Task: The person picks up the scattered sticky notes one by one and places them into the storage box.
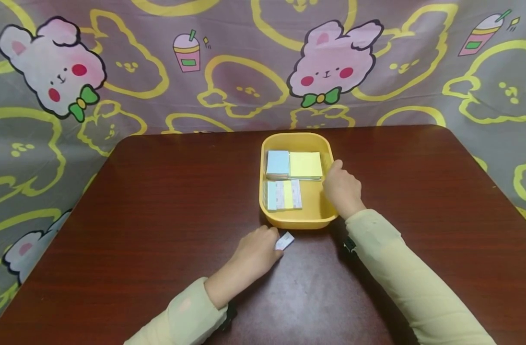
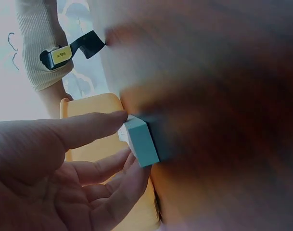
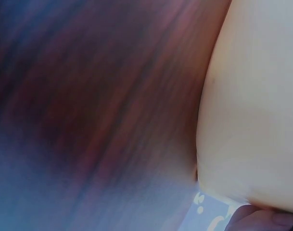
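Observation:
My left hand (image 1: 257,247) pinches a small white pad of paper slips (image 1: 285,241) just in front of the basket. In the left wrist view this little pad (image 2: 142,142) shows a pale blue-green end between thumb and fingers, close over the table. The yellow plastic basket (image 1: 298,224) holds a blue note pad (image 1: 278,162), a yellow note pad (image 1: 306,164) and several narrow pads (image 1: 284,195) side by side. At the basket's right rim, my right hand (image 1: 344,188) grips the edge; its fingertips are mostly hidden.
A dark red-brown wooden table (image 1: 159,201) carries the basket towards its far side. Behind it hangs a cloth (image 1: 245,62) printed with rabbits and drink cups. The right wrist view holds mainly blurred tabletop and part of the hand.

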The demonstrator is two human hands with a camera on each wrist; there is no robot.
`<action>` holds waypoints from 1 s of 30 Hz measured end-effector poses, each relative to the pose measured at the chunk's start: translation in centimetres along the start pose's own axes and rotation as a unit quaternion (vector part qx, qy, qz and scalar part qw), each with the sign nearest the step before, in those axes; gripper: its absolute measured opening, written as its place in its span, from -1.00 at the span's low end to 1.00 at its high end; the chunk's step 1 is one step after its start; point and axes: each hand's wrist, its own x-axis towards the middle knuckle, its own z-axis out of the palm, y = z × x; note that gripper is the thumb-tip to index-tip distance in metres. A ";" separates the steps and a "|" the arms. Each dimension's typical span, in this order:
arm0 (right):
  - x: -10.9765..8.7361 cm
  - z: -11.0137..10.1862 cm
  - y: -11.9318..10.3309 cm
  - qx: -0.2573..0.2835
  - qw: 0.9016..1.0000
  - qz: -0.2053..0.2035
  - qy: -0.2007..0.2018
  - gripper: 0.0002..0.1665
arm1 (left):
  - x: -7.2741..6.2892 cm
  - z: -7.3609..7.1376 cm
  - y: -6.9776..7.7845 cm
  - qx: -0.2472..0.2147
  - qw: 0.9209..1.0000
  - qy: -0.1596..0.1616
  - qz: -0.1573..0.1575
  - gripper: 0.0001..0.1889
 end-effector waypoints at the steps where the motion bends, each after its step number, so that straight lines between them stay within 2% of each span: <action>1: 0.0 0.0 0.0 0.000 1.000 0.000 0.000 -0.74 | 0.0 0.0 0.0 0.001 1.000 -0.001 0.000 -0.78; 9: 0.1 0.1 0.0 -0.003 1.000 0.001 -0.001 -0.75 | 0.0 0.1 0.2 -0.010 1.000 -0.025 -0.009 -0.71; 15: 0.0 0.1 0.1 -0.003 1.000 -0.002 0.000 -0.75 | 0.0 -0.1 0.2 -0.022 1.000 -0.020 -0.003 -0.74; 21: 0.0 0.1 0.0 0.000 1.000 -0.001 0.005 -0.75 | 0.1 -0.5 0.0 -0.072 0.997 -0.027 -0.002 -0.76; 30: 0.1 0.1 0.0 0.000 1.000 0.002 0.002 -0.78 | 0.2 -1.3 -0.2 -0.133 0.990 -0.036 0.020 -0.83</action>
